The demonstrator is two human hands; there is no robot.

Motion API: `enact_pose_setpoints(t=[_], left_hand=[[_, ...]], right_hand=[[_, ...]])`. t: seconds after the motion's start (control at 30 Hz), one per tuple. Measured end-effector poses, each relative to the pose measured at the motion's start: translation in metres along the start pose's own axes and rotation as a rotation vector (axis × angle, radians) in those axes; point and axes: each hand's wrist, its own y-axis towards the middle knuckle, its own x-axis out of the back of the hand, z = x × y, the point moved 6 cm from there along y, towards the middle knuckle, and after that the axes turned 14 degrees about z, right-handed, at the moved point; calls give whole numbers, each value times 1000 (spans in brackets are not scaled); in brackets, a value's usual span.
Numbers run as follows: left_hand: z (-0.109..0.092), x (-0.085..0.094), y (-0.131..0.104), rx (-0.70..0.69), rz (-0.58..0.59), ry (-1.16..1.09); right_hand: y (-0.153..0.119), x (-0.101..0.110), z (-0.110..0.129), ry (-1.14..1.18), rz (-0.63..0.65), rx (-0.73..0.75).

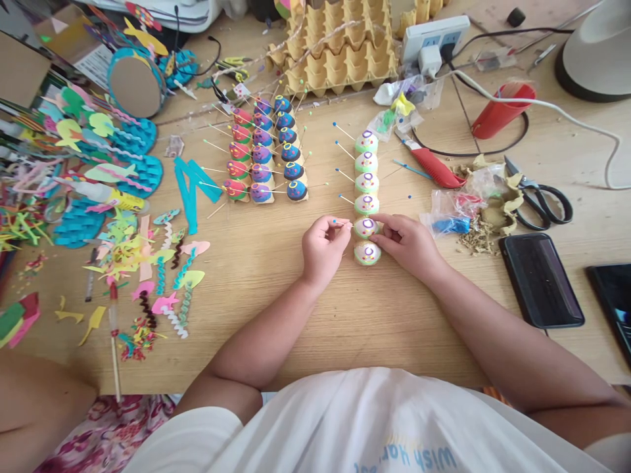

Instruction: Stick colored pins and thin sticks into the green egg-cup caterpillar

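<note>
A strip of egg-carton cups (367,181), painted white and pale green with purple rings, runs away from me. My left hand (321,249) is closed in a pinch on a thin white stick with a blue ball tip (336,222), at the left side of the second-nearest cup (366,228). On that cup's right side, my right hand (407,242) grips it between thumb and index finger. Similar blue-tipped sticks (346,150) jut out leftward from the farther cups. Beyond my right hand, another blue-tipped stick (409,196) lies on the table.
Red, purple and blue painted cup strips (262,155) stand left of centre. Paper fish and curled strips (167,282) cover the left. Rightward lie a red-handled cutter (436,165), scissors (542,200) and a phone (541,279). Egg trays (340,49) and a power strip (436,36) are behind.
</note>
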Motion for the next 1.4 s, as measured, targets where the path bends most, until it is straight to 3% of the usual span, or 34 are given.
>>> enact_pose_setpoints(t=[1.4], left_hand=[[1, -2, 2, -45, 6, -43]], right_hand=[[0, 1, 0, -13, -5, 3]])
